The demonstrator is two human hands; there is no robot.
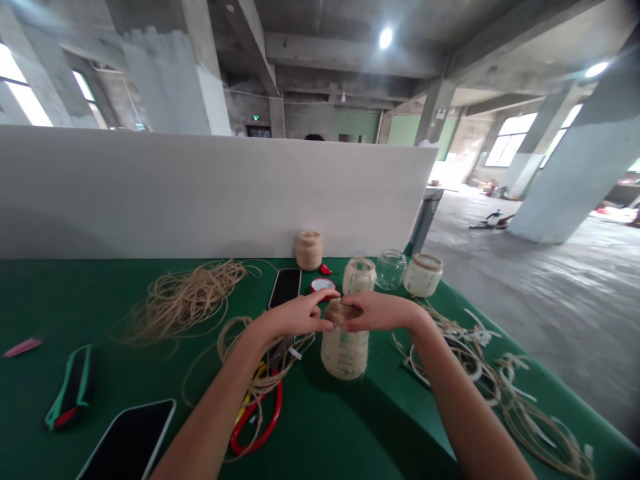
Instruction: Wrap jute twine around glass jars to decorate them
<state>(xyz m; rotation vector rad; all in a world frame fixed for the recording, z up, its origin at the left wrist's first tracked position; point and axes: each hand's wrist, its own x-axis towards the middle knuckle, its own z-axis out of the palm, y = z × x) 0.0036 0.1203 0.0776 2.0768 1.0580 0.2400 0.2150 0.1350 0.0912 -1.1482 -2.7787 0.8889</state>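
In front of me a glass jar [345, 355] stands upright, its sides covered in whitish strips and its neck wrapped in brown twine [339, 312]. My left hand [304, 313] has its thumb and fingers curved against the left side of the neck. From the other side, my right hand [376, 311] grips the neck, thumb low and fingers over the rim. Left of the jar, red-handled scissors [278, 407] lie partly under loose twine [231, 339]. A roll of tape with a red rim [324, 287] lies just behind my left hand.
A twine-wrapped jar [309, 251] stands by the white partition [215, 193]. More jars, including a bare glass jar [391, 270], stand behind right. A twine heap [193, 297], two phones, a utility knife [71, 387] and tangled cords [500, 380] lie on the green table [395, 407].
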